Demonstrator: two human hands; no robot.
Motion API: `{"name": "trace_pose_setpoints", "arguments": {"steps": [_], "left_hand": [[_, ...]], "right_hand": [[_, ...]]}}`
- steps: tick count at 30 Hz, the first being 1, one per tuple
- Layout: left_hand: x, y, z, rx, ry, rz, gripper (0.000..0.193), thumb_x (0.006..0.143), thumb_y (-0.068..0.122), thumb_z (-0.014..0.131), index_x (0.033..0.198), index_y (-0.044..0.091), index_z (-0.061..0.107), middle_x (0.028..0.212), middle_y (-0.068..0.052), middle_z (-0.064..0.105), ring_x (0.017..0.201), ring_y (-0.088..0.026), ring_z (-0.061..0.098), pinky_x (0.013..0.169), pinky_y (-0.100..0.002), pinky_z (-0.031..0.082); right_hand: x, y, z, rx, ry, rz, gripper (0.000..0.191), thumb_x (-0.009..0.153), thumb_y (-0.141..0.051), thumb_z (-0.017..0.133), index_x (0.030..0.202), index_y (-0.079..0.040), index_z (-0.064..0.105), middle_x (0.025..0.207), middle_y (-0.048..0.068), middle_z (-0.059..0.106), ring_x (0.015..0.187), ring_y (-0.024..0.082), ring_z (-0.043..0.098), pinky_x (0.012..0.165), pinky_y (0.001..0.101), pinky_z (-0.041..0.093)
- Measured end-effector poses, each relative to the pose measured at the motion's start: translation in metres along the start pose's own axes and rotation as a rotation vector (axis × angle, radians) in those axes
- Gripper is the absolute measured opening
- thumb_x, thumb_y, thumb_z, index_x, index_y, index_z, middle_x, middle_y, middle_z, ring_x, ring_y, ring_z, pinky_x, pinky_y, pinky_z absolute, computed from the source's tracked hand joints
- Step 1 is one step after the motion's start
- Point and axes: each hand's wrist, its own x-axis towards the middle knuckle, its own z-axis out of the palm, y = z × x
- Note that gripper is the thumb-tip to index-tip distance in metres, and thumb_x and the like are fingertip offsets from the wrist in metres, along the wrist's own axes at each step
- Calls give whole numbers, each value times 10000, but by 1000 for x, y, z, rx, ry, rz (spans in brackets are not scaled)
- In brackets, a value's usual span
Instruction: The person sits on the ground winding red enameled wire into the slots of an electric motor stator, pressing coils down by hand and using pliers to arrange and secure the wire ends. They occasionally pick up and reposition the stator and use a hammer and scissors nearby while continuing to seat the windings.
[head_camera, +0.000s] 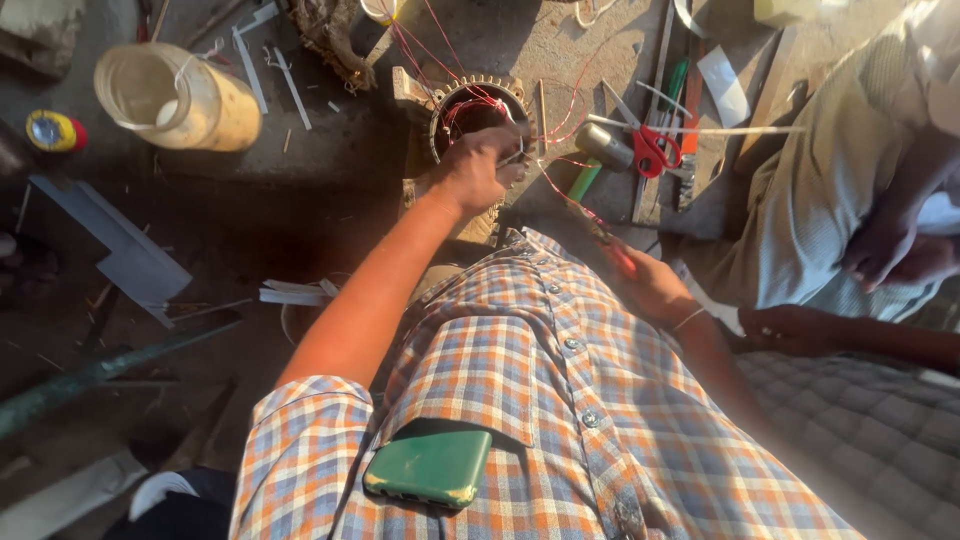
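Plastic first, at far left: a cream jar (178, 97) lies on its side on the dirty floor, well apart from my work. Moving right, my left hand (483, 165) is stretched forward and rests on the near rim of the motor stator (478, 108), fingers curled over the red winding wire (560, 190); I think it pinches a strand, though glare hides the fingertips. The stator lies straight ahead of that hand, bore facing up. The wire's long run slants down and right to my right hand (650, 285), which sits near my body, closed around the wire's end. Red-handled scissors (648, 148) lie just beyond. Another person's hands (890, 255) work at far right.
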Motion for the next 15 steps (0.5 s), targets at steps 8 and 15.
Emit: {"name": "trace_pose_setpoints", "arguments": {"steps": [8,15], "left_hand": [[7,3,4,169,-21,184,185,969,232,658,1077,109,745,1029,-123,751,944,-328,719,838,-439,570],[6,2,7,79,-12,250,160,985,204,658,1048,70,718,922,-141,739,857,-334,724,768,-435,577]], "right_hand": [[30,-52,82,699,67,-293,746,999,-51,648,1649,-101,284,1661,11,364,1407,72,410,1089,267,423],[50,-84,124,791,240,-413,653,1070,-5,546,1669,-90,298,1621,27,407,1291,57,510,1107,228,447]]}}
